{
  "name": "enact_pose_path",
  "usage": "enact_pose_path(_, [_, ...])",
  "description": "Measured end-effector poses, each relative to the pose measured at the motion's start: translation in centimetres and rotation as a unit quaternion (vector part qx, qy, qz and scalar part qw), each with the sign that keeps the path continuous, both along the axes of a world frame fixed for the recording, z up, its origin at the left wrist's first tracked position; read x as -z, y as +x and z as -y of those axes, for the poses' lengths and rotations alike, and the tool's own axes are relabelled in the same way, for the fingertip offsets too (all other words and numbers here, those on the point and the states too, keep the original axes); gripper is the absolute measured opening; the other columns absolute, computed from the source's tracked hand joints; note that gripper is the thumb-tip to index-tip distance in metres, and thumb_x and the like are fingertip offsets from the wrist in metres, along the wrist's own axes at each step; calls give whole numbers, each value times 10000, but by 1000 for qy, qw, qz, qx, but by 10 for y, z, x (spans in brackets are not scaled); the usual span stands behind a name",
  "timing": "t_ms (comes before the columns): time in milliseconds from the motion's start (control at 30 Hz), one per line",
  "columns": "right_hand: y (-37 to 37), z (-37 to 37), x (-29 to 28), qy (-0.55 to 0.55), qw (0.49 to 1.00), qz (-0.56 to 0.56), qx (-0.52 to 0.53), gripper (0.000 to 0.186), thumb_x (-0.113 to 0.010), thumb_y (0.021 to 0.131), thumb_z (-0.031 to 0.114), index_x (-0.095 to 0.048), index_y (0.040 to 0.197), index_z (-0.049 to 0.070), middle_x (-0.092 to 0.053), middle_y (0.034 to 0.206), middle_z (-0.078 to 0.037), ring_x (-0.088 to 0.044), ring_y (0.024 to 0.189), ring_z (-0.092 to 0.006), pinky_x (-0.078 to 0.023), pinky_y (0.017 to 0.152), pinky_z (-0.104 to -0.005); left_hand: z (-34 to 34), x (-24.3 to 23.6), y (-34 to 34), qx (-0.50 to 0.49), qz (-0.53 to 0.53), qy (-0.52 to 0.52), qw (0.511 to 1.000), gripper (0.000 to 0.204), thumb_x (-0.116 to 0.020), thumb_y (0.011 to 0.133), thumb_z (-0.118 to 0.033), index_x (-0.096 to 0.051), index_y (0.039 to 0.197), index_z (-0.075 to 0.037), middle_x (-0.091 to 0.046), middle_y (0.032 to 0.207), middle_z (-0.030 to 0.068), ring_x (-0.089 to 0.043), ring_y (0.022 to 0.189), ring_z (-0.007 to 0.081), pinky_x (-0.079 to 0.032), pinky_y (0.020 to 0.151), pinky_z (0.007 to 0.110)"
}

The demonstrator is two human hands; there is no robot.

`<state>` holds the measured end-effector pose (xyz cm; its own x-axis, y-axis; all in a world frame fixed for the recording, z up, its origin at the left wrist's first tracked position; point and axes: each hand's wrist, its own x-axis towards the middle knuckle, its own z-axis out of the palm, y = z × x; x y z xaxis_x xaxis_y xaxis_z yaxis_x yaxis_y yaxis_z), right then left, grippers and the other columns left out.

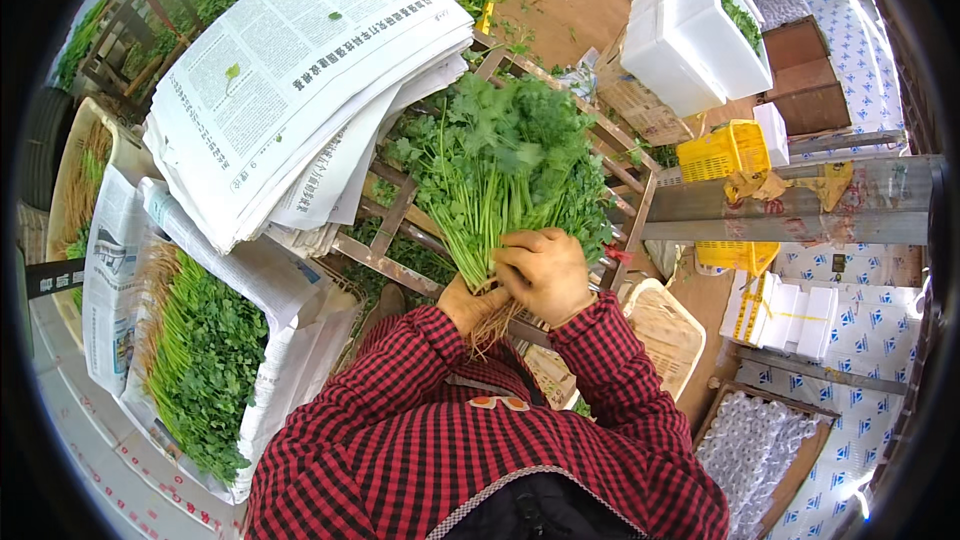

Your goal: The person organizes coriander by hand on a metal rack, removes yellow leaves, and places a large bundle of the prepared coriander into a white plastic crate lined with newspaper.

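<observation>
A bunch of leafy green herbs [500, 160] with pale stems and brown, stringy roots lies over a rusty metal rack [405, 270], its leaves fanned away from me. My left hand [465, 305] is closed round the stem bases from the left, partly hidden by my right hand. My right hand [540, 275] has its fingers curled on the stems just above the roots, overlapping the left. The roots hang below both hands.
Stacked newspapers [290, 80] rest left of the herbs. A paper-lined crate of greens [205, 370] is lower left. Right are white foam boxes [670, 30], yellow baskets [720, 150], a metal beam [860, 200], a cream basket [665, 340] and a tray with bubbly packing [750, 440].
</observation>
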<state>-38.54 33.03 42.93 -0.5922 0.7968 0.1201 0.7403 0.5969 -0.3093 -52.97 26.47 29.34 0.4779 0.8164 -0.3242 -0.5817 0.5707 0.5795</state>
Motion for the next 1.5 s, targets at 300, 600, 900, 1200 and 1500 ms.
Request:
enact_pose_path(300, [-53,-15,-9,37,990,-43,129,284,-776,847,226,-745,1114,133,-720,862,-87,-664,750,-282,-537,696,-392,7,11,7,-48,-93,-76,992,665,-683,995,-299,-374,1501,3,-538,1456,152,-570,1279,271,-493,1078,396])
enact_pose_path(600, [-75,-54,18,-74,958,-157,228,150,-717,921,212,-735,981,77,-724,762,-65,-680,639,-190,-536,590,-342,8,-6,4,-17,-270,14,963,704,-740,935,-401,-457,1444,-6,-632,1355,149,-611,1220,254,-479,1057,366])
enact_pose_path(900, [-95,-60,-17,-103,977,-9,187,314,-727,906,254,-709,1201,151,-719,778,-82,-707,686,-215,-562,634,-346,3,-23,6,-14,-229,-17,973,573,-743,937,-191,-495,1414,7,-634,1353,135,-611,1216,241,-478,1080,374])
enact_pose_path(1200, [-49,-77,17,-223,916,-201,266,108,-663,924,68,-735,973,5,-650,689,-2,-542,516,-61,-419,465,-239,2,-26,0,36,-338,20,940,635,-773,887,-346,-543,1375,-13,-677,1274,160,-657,1147,267,-507,1021,381])
enact_pose_path(1500, [-45,-77,-8,-332,791,-383,341,155,-631,975,115,-704,1005,-19,-648,678,-34,-526,474,-90,-434,468,-231,14,-14,-2,-9,-324,-4,946,814,-571,941,-658,-522,1412,4,-675,1251,216,-657,1147,339,-504,1004,415])
